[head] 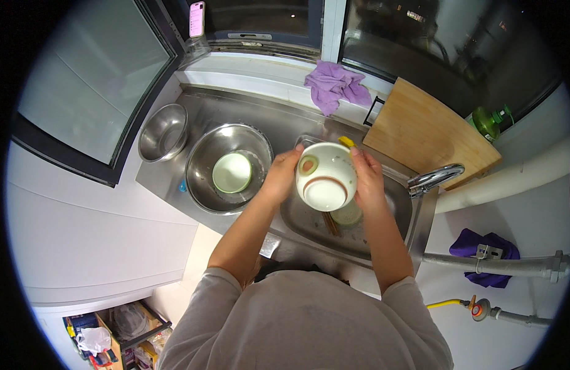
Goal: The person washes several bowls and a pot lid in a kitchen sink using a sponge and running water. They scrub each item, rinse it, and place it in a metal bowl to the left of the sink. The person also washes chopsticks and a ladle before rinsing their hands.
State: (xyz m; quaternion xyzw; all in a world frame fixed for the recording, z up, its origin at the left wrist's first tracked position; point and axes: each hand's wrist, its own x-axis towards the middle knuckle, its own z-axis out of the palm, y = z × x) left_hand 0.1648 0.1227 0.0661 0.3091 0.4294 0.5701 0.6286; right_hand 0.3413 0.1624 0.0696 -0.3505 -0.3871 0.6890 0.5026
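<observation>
Above the sink basin (299, 226), both hands grip a white bowl (325, 171) with a green-and-brown printed decoration. It is tipped so that its outer wall and ringed foot face me; its inside is hidden. My left hand (281, 175) holds its left side. On the opposite side is my right hand (369, 178), with a yellow scrubbing pad or sponge (346, 141) by its fingertips at the far rim. Below the bowl, a pale green bowl (347, 214) and brown chopsticks (330, 224) lie in the basin, partly covered.
Left of the basin, a large steel bowl (195, 185) contains a light green bowl (232, 173); a smaller steel bowl (162, 134) stands beyond. A chrome faucet (435, 179), wooden cutting board (430, 127) and green pump bottle (486, 124) are at right. A purple cloth (336, 85) drapes over the sill.
</observation>
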